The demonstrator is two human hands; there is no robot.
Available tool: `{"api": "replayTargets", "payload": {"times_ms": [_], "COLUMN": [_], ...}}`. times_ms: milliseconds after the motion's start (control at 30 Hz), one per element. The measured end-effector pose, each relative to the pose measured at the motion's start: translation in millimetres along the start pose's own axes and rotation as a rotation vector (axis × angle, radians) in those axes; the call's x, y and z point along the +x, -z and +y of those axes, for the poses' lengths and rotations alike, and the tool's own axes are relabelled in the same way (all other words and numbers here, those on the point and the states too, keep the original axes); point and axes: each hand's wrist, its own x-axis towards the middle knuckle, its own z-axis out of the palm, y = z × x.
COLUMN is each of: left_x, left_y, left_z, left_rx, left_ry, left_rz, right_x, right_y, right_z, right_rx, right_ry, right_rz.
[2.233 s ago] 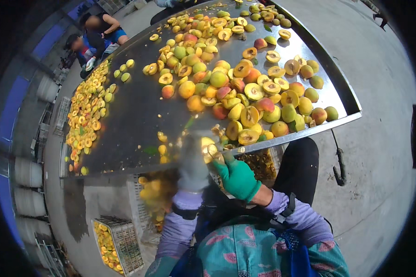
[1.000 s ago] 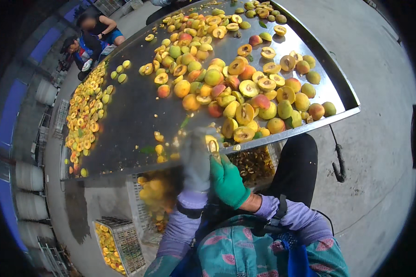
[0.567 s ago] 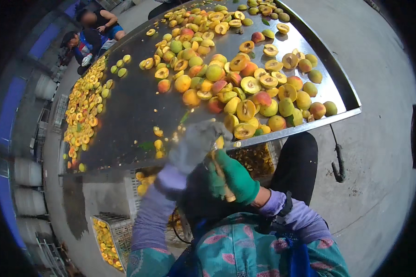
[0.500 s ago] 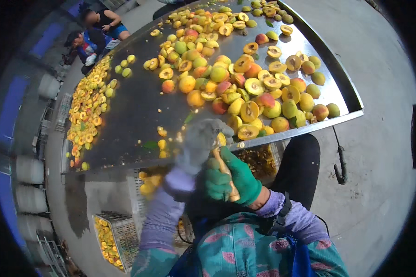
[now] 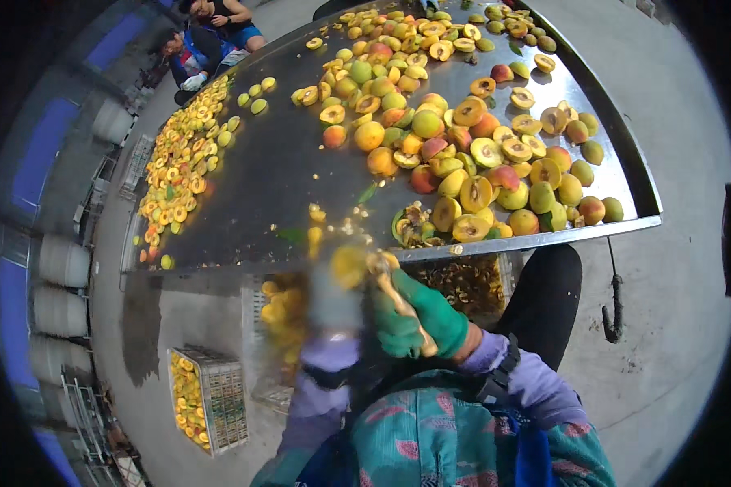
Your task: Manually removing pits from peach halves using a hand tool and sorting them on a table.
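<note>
My green-gloved right hand (image 5: pixel 440 318) wraps the wooden-handled tool (image 5: pixel 405 307) by the near edge of the tabletop (image 5: pixel 260 203).
A yellow fruit piece (image 5: pixel 349 266) is at my grey left hand (image 5: pixel 335 302); blur hides that grip. I'd best steady the fruit, fingers clear of the tip.

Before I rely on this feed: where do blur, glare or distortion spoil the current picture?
Head view: the left hand and yellow fruit beside it are motion-blurred; head view: the right hand is clearer; head view: glare whitens the metal table at right; head view: fisheye bows its edges, black corners.
</note>
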Motion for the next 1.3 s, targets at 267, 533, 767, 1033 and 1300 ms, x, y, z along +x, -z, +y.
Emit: {"api": "replayTargets", "payload": {"times_ms": [267, 533, 767, 1033, 1300], "left_x": [10.0, 61.5, 3.1, 5.2, 1.7], "left_y": [-81.0, -115.7, -92.4, -80.0, -98.1], "left_z": [14.2, 2.0, 19.1, -5.9, 12.8], "left_rx": [0.723, 0.632, -0.041, 0.826, 0.361], "left_ry": [-0.674, -0.459, -0.099, -0.731, -0.177], "left_rz": [0.068, -0.490, -0.269, -0.012, 0.005], "right_x": [-95.0, -83.4, -39.3, -28.0, -15.5], "right_y": [78.2, 35.7, 32.8, -1.4, 49.4], "right_z": [-8.9, -44.4, -29.9, -23.1, -2.8], "right_rx": [-1.112, -1.733, -2.035, -1.883, -1.785], "right_ry": [0.238, 0.839, 0.666, 0.505, 0.586], "right_rz": [0.848, 1.036, 0.758, 0.860, 0.713]}}
